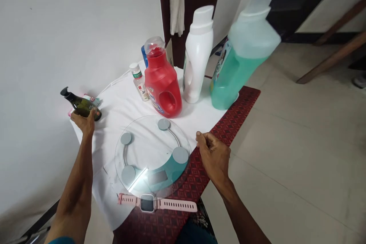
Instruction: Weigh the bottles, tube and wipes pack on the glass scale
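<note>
My left hand (83, 121) is wrapped around a dark green pump bottle (82, 104) with a black pump head, tilted at the left edge of the white-covered table. My right hand (212, 153) is closed in a loose fist beside the right rim of a round glass bathroom scale (148, 131); nothing shows between its fingers. Grey discs and a teal band with a small display mark the scale. Just in front of it lies a pink smartwatch (147, 203), its strap stretched out flat.
At the back of the table stand a small clear bottle with a white cap (138, 80), a red detergent bottle (161, 82), a white bottle (197, 53) and a large bottle of green liquid (228, 72). Dark red patterned cloth (237, 110) borders the right side. A wall (71, 19) rises behind.
</note>
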Demonstrator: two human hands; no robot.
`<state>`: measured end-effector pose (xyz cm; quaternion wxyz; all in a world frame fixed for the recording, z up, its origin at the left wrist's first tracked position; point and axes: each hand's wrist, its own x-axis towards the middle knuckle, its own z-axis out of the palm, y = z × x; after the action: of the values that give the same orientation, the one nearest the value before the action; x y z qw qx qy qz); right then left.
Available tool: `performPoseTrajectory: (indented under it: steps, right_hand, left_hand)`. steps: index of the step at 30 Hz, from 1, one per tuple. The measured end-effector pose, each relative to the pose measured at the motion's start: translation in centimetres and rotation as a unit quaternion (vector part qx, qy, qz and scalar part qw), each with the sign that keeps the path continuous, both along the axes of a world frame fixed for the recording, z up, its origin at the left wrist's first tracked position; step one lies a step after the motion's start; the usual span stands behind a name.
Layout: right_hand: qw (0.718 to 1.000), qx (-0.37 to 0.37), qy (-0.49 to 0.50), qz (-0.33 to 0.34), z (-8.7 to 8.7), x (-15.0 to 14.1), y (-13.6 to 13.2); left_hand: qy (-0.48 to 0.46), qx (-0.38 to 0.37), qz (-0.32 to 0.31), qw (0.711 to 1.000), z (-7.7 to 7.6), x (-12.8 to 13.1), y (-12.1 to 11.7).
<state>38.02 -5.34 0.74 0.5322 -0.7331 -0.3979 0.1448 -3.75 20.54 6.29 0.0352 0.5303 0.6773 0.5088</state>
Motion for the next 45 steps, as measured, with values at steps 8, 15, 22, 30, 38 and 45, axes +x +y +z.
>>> performPoseTrajectory:
  steps: [8, 15, 22, 30, 38, 45]
  right_hand:
    - [0.995, 0.074, 0.062, -0.040, 1.2, 0.9, 7.0]
    - [0.997, 0.064, 0.043, -0.001, -0.5, 1.7, 9.3]
    - [1.000, 0.026, -0.009, 0.010, -1.3, 1.9, 9.9]
    - [0.997, -0.023, -0.076, 0.024, -1.4, 1.7, 10.3]
    - [0.989, -0.004, -0.130, 0.076, -0.9, 1.0, 9.7]
    - [0.993, -0.023, -0.100, 0.066, -0.8, 1.1, 9.6]
  left_hand:
    - [0.106, 0.169, -0.099, 0.975, 2.4, 7.5, -2.6]
    - [-0.016, -0.017, -0.238, 0.971, 1.9, 20.1, 2.2]
    - [-0.048, -0.097, -0.275, 0.955, 2.8, 23.1, 4.3]
    - [-0.035, -0.039, -0.209, 0.976, 4.3, 19.2, 0.9]
    - [-0.003, -0.060, -0.306, 0.950, 6.0, 13.1, -13.0]
    - [0.014, -0.072, -0.342, 0.937, 3.4, 14.2, -16.9]
